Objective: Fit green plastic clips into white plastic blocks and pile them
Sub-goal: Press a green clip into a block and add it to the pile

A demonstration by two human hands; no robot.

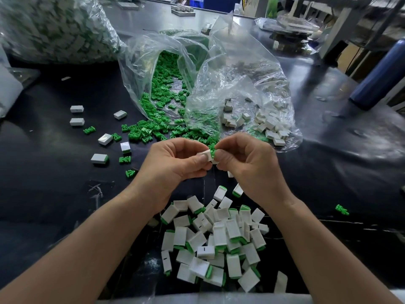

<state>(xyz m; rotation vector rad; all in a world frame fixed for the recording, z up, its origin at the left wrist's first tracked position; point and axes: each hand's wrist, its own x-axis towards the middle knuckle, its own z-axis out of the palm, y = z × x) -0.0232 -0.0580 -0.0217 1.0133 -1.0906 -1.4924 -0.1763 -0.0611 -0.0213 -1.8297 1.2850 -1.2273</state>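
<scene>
Head view: left hand (173,163) pinches a white block (206,155), right hand (247,165) pinches a green clip (212,149) at its mouth; I'd press it home next.

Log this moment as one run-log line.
step: clip insertion | left hand: pinches white block | right hand: pinches green clip against block | finished pile: on table below hands

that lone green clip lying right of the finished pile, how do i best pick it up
Probably from straight above, pinching its long sides at the middle. The green clip lies flat on the table, clear of the pile, so nothing blocks the fingers; its forked ends look harder to hold. The right hand is nearest.
</scene>
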